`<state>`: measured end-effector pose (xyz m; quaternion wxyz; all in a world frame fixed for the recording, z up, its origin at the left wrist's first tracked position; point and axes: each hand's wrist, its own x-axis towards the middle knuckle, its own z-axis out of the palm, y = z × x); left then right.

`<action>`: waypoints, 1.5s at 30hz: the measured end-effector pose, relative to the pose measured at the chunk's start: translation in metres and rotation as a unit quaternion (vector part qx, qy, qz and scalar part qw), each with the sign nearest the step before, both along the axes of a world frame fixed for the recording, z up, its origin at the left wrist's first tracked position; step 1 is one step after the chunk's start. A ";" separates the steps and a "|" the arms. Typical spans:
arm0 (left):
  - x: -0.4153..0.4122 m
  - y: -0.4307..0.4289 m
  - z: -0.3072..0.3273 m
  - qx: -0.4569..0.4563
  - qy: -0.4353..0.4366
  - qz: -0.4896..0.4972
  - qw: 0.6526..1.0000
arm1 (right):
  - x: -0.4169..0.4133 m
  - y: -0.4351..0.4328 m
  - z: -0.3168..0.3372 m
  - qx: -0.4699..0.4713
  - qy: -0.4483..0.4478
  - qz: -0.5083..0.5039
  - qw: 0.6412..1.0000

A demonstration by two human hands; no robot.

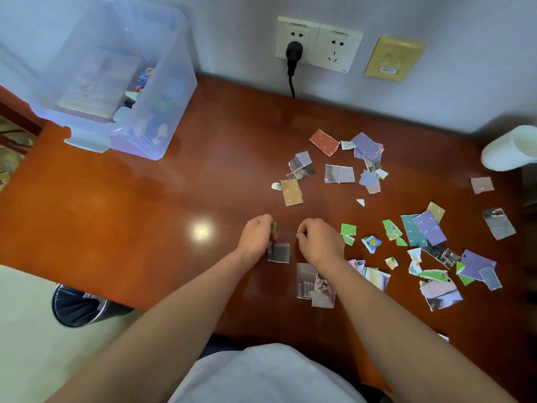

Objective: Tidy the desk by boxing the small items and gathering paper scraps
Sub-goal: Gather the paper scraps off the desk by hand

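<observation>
Presently we record the left grip (257, 239) pinching a small green scrap (273, 228) over the middle of the glossy red-brown desk (145, 213), with a grey rectangular scrap (279, 253) lying flat just beside it. The right grip (319, 242) has its fingers curled inward, and we cannot tell whether they hold anything. The torn paper scraps (429, 228), ragged-edged in purple, green, tan and grey, lie scattered across the desk's right half. The translucent, round-cornered plastic box (174, 112) of small items stands at the far left, well apart from them.
</observation>
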<state>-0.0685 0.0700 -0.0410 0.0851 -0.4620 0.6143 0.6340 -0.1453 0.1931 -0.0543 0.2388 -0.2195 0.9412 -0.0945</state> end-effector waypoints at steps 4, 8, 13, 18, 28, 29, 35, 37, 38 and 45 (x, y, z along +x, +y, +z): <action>-0.002 0.004 0.000 0.020 0.013 -0.002 1.000 | 0.001 -0.001 -0.003 0.021 -0.016 0.018 0.999; 0.003 0.004 -0.002 0.037 0.007 -0.006 0.999 | -0.003 -0.002 -0.003 -0.009 -0.073 0.006 0.997; 0.003 0.006 -0.010 0.004 -0.035 -0.080 0.996 | -0.004 -0.006 0.007 -0.203 -0.254 -0.215 0.921; 0.016 0.004 -0.021 -0.218 -0.074 -0.349 0.908 | 0.000 -0.004 0.025 -0.282 -0.349 -0.279 0.849; 0.011 0.005 -0.017 -0.334 -0.103 -0.420 0.837 | 0.003 0.001 0.030 -0.304 -0.405 -0.320 0.801; 0.011 0.005 -0.017 -0.332 -0.111 -0.419 0.838 | 0.004 0.001 0.031 -0.299 -0.406 -0.321 0.801; 0.007 0.002 -0.014 -0.330 -0.115 -0.424 0.835 | 0.000 0.003 0.030 -0.318 -0.422 -0.338 0.779; 0.005 -0.001 -0.014 -0.261 -0.100 -0.405 0.871 | -0.004 0.000 0.029 -0.325 -0.412 -0.346 0.778; 0.003 -0.002 -0.013 -0.197 -0.084 -0.363 0.907 | -0.006 -0.002 0.029 -0.326 -0.405 -0.350 0.779; -0.023 -0.021 0.016 0.185 0.027 0.083 0.979 | -0.028 -0.022 0.032 -0.343 -0.356 -0.342 0.799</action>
